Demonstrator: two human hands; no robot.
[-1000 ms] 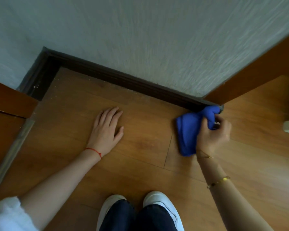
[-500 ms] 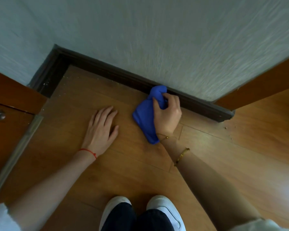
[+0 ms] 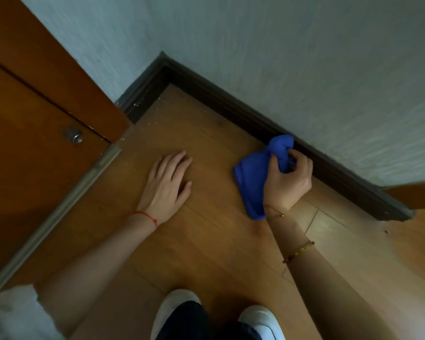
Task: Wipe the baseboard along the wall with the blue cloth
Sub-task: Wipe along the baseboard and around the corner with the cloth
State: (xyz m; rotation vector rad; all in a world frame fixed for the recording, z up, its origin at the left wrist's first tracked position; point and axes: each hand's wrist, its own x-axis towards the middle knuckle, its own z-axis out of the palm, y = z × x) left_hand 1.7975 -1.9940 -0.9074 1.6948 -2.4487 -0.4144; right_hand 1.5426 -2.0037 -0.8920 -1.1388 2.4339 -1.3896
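Part of the blue cloth (image 3: 250,179) is hidden behind the right hand (image 3: 288,182). The baseboard (image 3: 231,99) is covered where the cloth's bunched top meets it. Both white shoes (image 3: 174,307) are cut off by the bottom edge. The wall (image 3: 304,57) texture is blurred.

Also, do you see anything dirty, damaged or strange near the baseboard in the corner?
Yes. Small pale specks lie scattered on the floor and on the baseboard in the corner beside the door frame, like dust or crumbs. The blue cloth, gripped by the right hand, is not there yet.
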